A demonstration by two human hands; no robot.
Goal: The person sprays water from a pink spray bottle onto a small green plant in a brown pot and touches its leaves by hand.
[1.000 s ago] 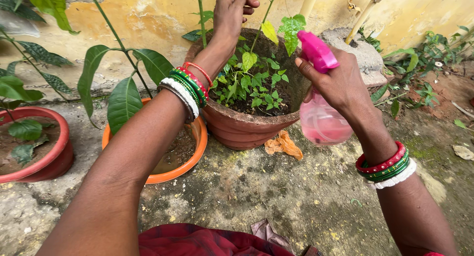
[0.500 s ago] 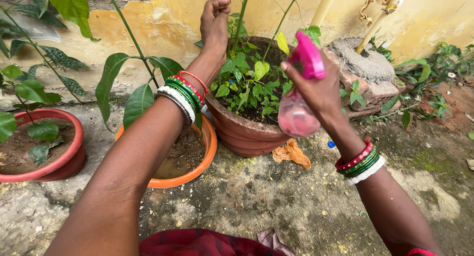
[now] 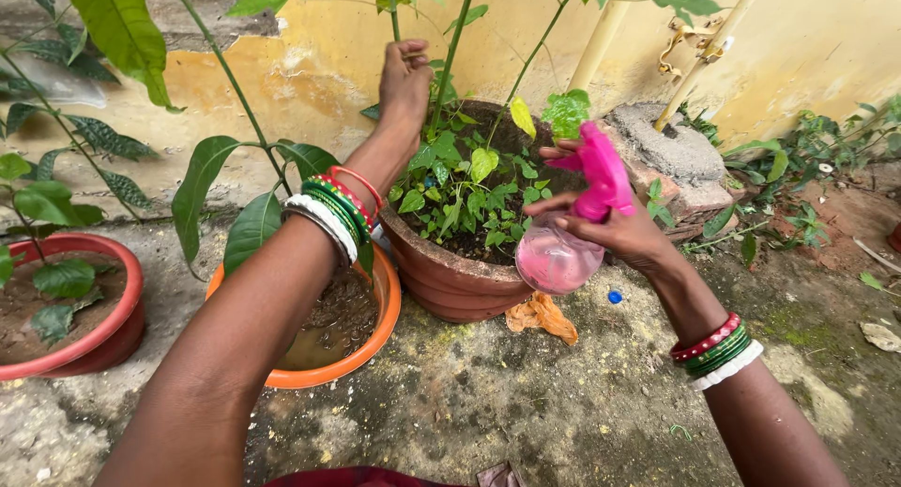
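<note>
Right hand (image 3: 624, 232) clenched on pink translucent spray bottle (image 3: 563, 252) beside brown clay pot (image 3: 450, 281); left hand (image 3: 405, 79) grasping stem (image 3: 394, 18) above pot.

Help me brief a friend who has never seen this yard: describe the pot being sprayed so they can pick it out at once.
Along the yellow wall stand three pots. It is the brown clay pot on the right, full of small green leaves. The orange pot beside it holds muddy water, and the red pot sits far left. The right hand aims a pink spray bottle at it.
</note>
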